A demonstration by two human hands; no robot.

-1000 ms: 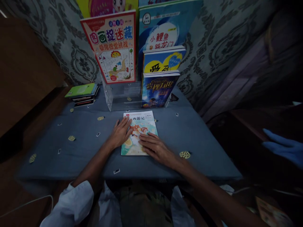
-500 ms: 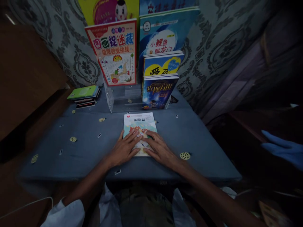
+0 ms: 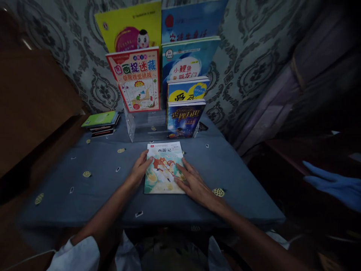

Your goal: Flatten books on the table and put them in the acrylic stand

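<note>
A thin paperback book (image 3: 166, 177) lies flat near the front of the table, with a white title band and a colourful cartoon cover. At its upper left edge is my left hand (image 3: 140, 167), the thumb on the cover and the fingers along the side, closed on that edge. My right hand (image 3: 194, 183) rests over the right edge, its fingers stretched out and apart on the cover.
Behind the book stands a clear acrylic rack (image 3: 146, 130) with several upright books, among them a red-bordered one (image 3: 138, 84) and a dark blue one (image 3: 184, 118). A stack of books (image 3: 101, 121) lies at left. A blue-gloved hand (image 3: 335, 184) shows at far right.
My left hand has slid from the middle of the cover to its left edge. The right hand has moved toward the right edge, baring the picture. The view has tilted up.
</note>
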